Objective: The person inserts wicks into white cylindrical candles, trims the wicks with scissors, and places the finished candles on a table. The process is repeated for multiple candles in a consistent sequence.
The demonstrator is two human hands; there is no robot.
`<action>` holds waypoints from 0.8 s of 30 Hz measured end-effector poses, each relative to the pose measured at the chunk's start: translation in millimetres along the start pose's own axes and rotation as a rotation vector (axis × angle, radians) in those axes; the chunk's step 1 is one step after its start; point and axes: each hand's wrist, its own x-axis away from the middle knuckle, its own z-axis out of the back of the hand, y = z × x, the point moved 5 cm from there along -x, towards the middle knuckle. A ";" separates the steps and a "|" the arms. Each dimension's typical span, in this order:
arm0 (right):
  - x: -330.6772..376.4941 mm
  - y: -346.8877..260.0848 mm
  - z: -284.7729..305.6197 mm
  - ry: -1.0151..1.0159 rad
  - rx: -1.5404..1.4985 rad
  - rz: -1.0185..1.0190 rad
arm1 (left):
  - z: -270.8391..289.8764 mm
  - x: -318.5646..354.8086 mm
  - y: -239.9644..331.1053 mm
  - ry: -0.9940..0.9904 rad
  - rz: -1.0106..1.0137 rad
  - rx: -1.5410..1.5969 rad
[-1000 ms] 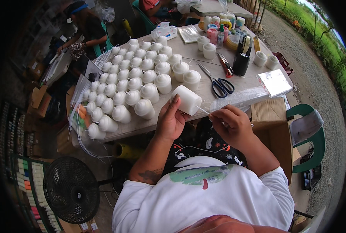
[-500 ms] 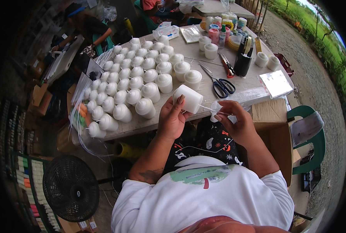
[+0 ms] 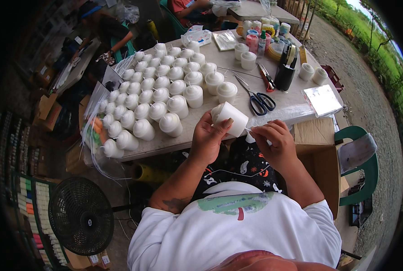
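Note:
A white pillar candle (image 3: 233, 120) lies tilted on its side in my left hand (image 3: 206, 142), the fingers wrapped round it and the thumb along its side. Its flat base faces right. From that base sticks a short length of white wick (image 3: 247, 130), and my right hand (image 3: 276, 140) pinches it close to the candle. Just beyond my hands, many similar white candles (image 3: 177, 106) stand in rows on the table (image 3: 212, 118), most with wicks rising from their tops. Blue-handled scissors (image 3: 261, 103) lie with open blades to the right of the rows.
A red utility knife (image 3: 267, 80), a black tape dispenser (image 3: 285, 74) and several jars (image 3: 252, 43) are at the far right. Long white wicks (image 3: 93, 149) hang over the left edge. A cardboard box (image 3: 314, 135) and a fan (image 3: 81, 216) flank me. Other people sit beyond.
The candle and my left hand have shifted slightly right. My right fingers now pinch nearer the base, and less wick shows between them and the candle.

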 end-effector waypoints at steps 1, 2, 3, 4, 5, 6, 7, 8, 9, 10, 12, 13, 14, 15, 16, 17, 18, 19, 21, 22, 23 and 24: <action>-0.3 -0.6 -0.4 0.006 0.003 0.008 | 0.1 -0.1 -1.0 0.000 -0.003 -0.017; -1.1 -1.2 -0.4 0.014 -0.001 0.011 | -1.2 0.0 -1.3 -0.001 -0.008 -0.025; -2.2 -1.9 -0.9 0.021 -0.006 0.015 | -2.8 0.5 -1.3 -0.001 -0.013 -0.033; -3.0 -2.4 -1.0 0.029 -0.011 0.019 | -4.7 1.3 -1.3 0.000 -0.018 -0.041; -2.6 -2.2 -1.5 0.025 -0.001 0.028 | -6.4 1.6 -0.7 0.006 -0.027 -0.053; -0.7 -1.8 -1.7 0.021 0.008 0.037 | -8.3 2.2 -0.1 0.012 -0.037 -0.064; -0.5 -1.6 -2.1 0.018 0.018 0.045 | -9.3 2.0 0.9 0.019 -0.047 -0.076; -0.5 -2.8 -2.1 0.010 0.016 0.045 | -9.9 2.6 -0.3 0.007 -0.037 -0.080; -1.3 -4.6 -1.6 0.002 0.014 0.045 | -10.4 2.4 -1.4 -0.006 -0.027 -0.084; -1.3 -5.5 -1.5 -0.006 0.013 0.044 | -10.8 2.8 -2.7 -0.018 -0.017 -0.088; 0.3 -3.1 -3.0 -0.023 -0.001 0.031 | -10.6 3.9 -2.8 -0.022 -0.021 -0.088; 1.2 -2.1 -3.4 -0.031 -0.007 0.024 | -10.3 4.2 -2.8 -0.024 -0.023 -0.088; 1.1 -1.4 -3.6 -0.049 -0.021 -0.024 | -8.4 4.4 -2.4 -0.016 -0.032 -0.093; 0.9 -2.1 -2.9 -0.067 -0.036 -0.071 | -6.3 4.3 -2.1 -0.008 -0.041 -0.099; 1.5 -1.7 -3.1 -0.084 -0.051 -0.118 | -4.5 4.2 -1.2 0.000 -0.051 -0.105; 3.8 0.5 -2.4 -0.079 -0.031 -0.131 | -3.7 3.9 0.8 0.007 -0.058 -0.104; 7.7 5.5 -1.5 -0.074 -0.012 -0.143 | -3.3 3.7 3.6 0.014 -0.066 -0.104; 11.4 10.2 -1.0 -0.068 0.007 -0.154 | -2.8 3.8 5.5 0.022 -0.074 -0.104; 17.5 16.7 -2.9 -0.116 0.009 -0.122 | -5.4 3.2 5.8 -0.007 -0.079 -0.128; 19.0 17.9 -3.9 -0.140 0.009 -0.105 | -6.7 3.3 5.6 -0.021 -0.082 -0.141; 18.8 16.8 -5.0 -0.144 0.017 -0.089 | -9.6 4.0 3.7 -0.049 -0.083 -0.168; 17.4 15.1 -6.7 -0.149 0.024 -0.074 | -13.8 5.2 0.2 -0.078 -0.084 -0.194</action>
